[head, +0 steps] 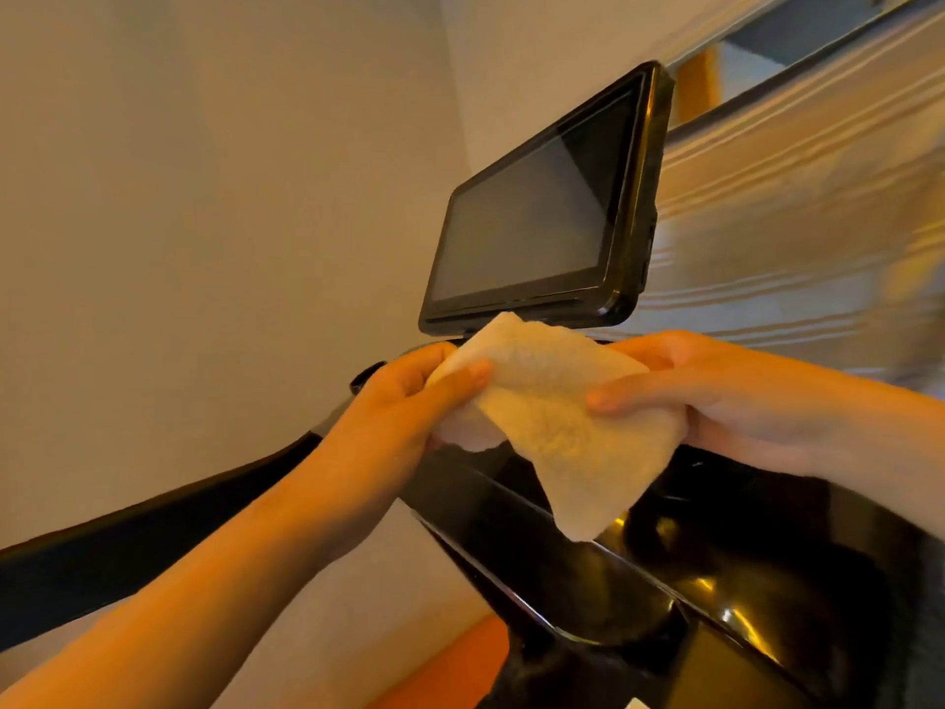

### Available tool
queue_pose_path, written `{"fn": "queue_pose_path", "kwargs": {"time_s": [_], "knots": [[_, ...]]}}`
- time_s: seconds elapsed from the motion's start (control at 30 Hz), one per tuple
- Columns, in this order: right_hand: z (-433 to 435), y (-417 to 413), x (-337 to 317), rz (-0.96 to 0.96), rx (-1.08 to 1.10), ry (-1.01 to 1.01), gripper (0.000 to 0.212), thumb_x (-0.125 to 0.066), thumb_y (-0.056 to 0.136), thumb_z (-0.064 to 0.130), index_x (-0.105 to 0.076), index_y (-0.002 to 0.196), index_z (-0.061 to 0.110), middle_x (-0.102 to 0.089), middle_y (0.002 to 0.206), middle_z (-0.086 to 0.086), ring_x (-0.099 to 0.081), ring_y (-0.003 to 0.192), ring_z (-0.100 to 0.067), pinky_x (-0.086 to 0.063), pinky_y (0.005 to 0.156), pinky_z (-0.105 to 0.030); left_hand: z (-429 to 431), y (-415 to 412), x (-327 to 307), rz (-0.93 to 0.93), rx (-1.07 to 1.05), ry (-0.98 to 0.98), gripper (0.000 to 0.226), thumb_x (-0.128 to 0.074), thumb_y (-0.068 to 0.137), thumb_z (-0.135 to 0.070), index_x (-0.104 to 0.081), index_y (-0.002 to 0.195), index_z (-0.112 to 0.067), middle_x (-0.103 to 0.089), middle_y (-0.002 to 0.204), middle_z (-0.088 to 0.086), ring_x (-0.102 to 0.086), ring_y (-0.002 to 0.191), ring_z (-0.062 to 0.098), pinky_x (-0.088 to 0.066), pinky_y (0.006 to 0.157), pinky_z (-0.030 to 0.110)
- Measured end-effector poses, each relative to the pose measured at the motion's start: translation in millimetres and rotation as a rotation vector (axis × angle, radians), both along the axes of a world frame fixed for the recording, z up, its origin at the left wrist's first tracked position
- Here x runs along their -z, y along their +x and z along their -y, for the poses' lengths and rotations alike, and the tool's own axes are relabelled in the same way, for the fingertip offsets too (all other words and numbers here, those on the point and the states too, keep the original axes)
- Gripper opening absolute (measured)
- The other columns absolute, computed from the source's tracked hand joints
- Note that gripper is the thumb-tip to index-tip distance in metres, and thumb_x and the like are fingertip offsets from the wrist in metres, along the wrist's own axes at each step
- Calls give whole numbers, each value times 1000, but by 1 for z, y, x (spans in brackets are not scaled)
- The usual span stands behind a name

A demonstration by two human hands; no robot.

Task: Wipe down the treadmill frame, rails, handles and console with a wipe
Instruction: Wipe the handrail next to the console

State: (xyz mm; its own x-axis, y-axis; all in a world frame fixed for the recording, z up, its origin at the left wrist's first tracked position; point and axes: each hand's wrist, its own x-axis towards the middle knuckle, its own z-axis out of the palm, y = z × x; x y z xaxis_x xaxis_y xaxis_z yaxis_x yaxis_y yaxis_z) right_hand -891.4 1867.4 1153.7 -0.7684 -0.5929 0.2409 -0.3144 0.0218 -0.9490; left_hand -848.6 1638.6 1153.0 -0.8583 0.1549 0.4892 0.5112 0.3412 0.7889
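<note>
A pale textured wipe (552, 417) hangs spread between both hands, just below the treadmill's dark screen (537, 217). My left hand (409, 401) pinches the wipe's left edge with thumb on top. At the wipe's right edge my right hand (716, 396) grips it, thumb across the front. Under the wipe lies the glossy black console (690, 580). A black handle rail (153, 529) runs down to the left beneath my left forearm.
A plain beige wall (204, 197) fills the left and back. A striped curtain (818, 197) hangs at the right behind the screen. Orange floor (450, 672) shows low in the middle.
</note>
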Motion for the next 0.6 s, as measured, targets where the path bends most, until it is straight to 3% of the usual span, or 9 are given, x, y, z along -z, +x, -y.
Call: {"fn": "queue_pose_path", "kwargs": {"time_s": [0.1, 0.2, 0.33, 0.47, 0.6], "knots": [[2, 30, 16, 60, 57, -140, 42, -75, 70, 21, -68, 110, 10, -71, 108, -6, -69, 99, -19, -59, 75, -28, 2, 20, 5, 38, 76, 25, 29, -65, 82, -46, -68, 97, -20, -71, 99, 2, -68, 94, 20, -54, 88, 37], [10, 68, 46, 107, 133, -264, 36, -72, 75, 24, -68, 109, 15, -71, 107, -6, -69, 99, -23, -59, 78, -35, 4, 46, 15, 121, 197, 6, 37, -67, 72, -29, -62, 108, -19, -73, 99, 0, -71, 92, 19, -58, 79, 32], [19, 121, 88, 120, 328, -327, 18, -64, 73, 28, -63, 87, 16, -69, 84, -2, -70, 82, -18, -56, 66, -30, 2, 78, 32, 249, 373, -67, 49, -70, 70, -18, -60, 117, -25, -73, 103, -4, -70, 96, 18, -60, 75, 32], [10, 160, 114, 72, 589, -305, 16, -66, 74, 35, -62, 77, 20, -65, 76, 1, -66, 73, -13, -51, 64, -26, -10, 95, 44, 435, 507, -152, 32, -61, 86, -24, -64, 118, -25, -72, 105, 1, -71, 95, 21, -60, 74, 31], [-7, 173, 139, 51, 785, -308, 14, -66, 86, 27, -62, 74, 20, -65, 76, 0, -64, 73, -13, -49, 63, -26, -31, 89, 54, 381, 422, -297, 22, -56, 91, -35, -67, 106, -23, -72, 93, -5, -70, 84, 11, -53, 63, 17]]}}
